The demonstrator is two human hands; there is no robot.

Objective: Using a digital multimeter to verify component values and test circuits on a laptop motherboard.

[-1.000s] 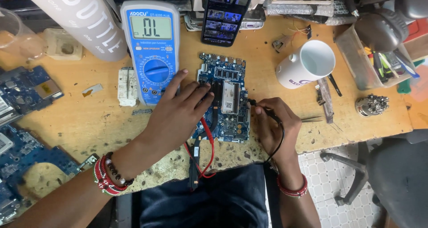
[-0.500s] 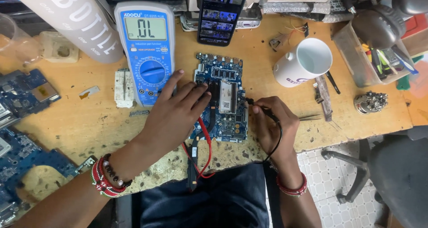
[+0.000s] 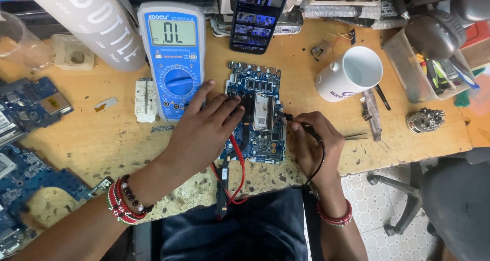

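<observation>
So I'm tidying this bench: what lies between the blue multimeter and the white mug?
In the head view, the blue circuit board lies between multimeter and mug, with the left hand resting on it.

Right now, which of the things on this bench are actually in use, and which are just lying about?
In use:
circuit board, under both hands
left hand, resting on the board
right hand, holding the black probe
red lead
multimeter, display on

Lying about:
mug
phone
white bottle
spare boards
tweezers
</observation>
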